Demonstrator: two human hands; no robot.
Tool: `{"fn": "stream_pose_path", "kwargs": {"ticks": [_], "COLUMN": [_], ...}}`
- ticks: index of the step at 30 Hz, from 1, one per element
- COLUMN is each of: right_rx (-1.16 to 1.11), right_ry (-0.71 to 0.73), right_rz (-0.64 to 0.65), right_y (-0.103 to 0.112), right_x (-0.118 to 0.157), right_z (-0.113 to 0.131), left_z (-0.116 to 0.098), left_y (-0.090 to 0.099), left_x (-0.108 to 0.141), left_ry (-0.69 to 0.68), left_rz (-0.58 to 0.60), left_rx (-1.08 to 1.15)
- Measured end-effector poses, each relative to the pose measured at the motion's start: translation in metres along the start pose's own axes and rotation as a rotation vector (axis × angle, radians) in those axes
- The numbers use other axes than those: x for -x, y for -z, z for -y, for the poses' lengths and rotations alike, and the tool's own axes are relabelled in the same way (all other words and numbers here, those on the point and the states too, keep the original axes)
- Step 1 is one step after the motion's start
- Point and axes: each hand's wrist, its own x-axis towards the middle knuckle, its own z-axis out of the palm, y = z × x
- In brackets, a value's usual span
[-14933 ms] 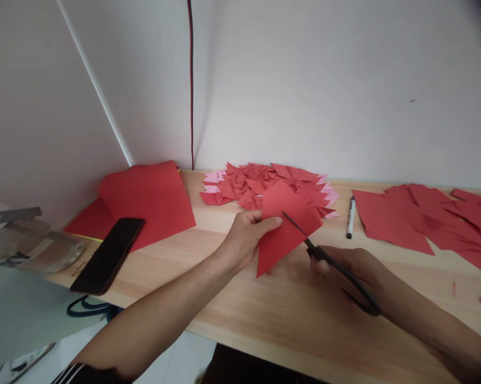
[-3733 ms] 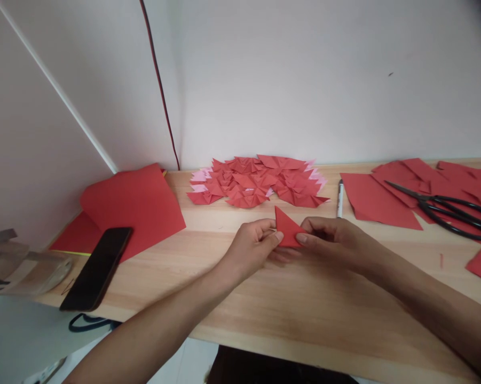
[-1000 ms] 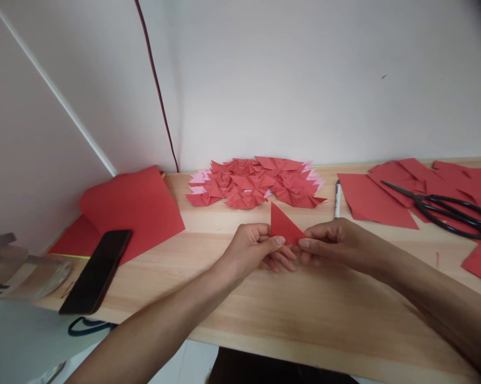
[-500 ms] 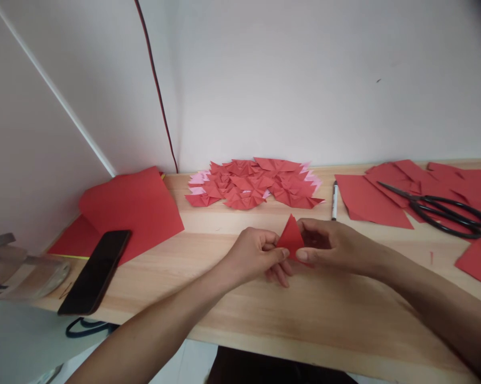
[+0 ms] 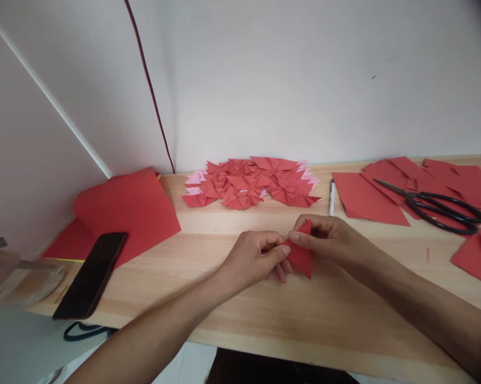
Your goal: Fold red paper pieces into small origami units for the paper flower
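A small folded red paper (image 5: 302, 258) is held between both hands above the wooden table, one point up and one down. My left hand (image 5: 264, 253) pinches its left corner between thumb and fingers. From the right, my right hand (image 5: 324, 234) grips its upper part, thumb across the front and fingers behind. Beyond the hands, against the wall, lies a pile of folded red and pink papers (image 5: 250, 184). A marker (image 5: 332, 197) stands out just behind my right hand, beside flat red sheets (image 5: 370, 200).
Black-handled scissors (image 5: 444, 210) lie on red pieces at the right, with another red piece (image 5: 478, 258) nearer. At the left are large red sheets (image 5: 132, 213), a black phone (image 5: 90, 274) and a clear container (image 5: 32, 280). The table's front edge (image 5: 264, 354) runs below my hands.
The red paper has turned from point-up to a side-on position with its long edge to the right. My right thumb has moved up and left across it. The view has shifted slightly.
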Motion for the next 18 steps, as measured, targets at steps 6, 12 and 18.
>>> {"fn": "stream_pose_path", "kwargs": {"ticks": [6, 12, 18], "right_rx": [0.079, 0.143, 0.283], "right_ry": [-0.024, -0.034, 0.018], "right_rz": [-0.072, -0.015, 0.011], "right_y": [0.002, 0.01, 0.011], "right_x": [0.004, 0.001, 0.001], "right_z": [0.016, 0.01, 0.01], "left_z": [-0.004, -0.001, 0.003], "left_y": [0.007, 0.01, 0.011], "left_x": [-0.002, -0.003, -0.005], "left_ry": [-0.194, -0.242, -0.206], "left_rz": [-0.279, -0.349, -0.349], "left_rx": [-0.114, -0.105, -0.155]}}
